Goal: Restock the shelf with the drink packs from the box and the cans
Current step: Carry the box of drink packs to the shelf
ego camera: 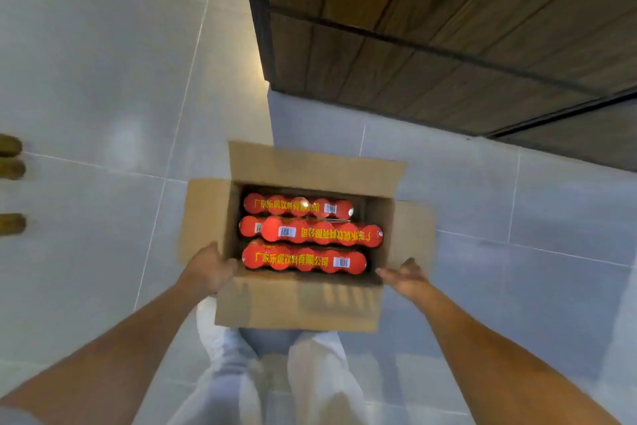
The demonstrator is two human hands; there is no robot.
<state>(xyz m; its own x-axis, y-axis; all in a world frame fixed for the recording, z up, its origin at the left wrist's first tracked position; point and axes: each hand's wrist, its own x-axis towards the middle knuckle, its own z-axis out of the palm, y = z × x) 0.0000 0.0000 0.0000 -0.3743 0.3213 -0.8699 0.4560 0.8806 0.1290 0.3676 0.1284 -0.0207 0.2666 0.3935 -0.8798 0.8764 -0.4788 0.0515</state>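
Both arms reach down to the open box (299, 304) on the tile floor: left hand (206, 269) curled over its left edge, right hand (406, 278) open, fingers straight, at the right corner. Inside lie red shrink-wrapped packs (303, 259) in rows, yellow lettering and barcodes up.

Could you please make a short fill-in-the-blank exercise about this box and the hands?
1. The drink packs in the cardboard box are ____ in colour.
2. The box's top flaps are ____.
3. The left hand grips the box's left ____.
4. The right hand is ____, beside the box.

Missing words: red; open; flap; open
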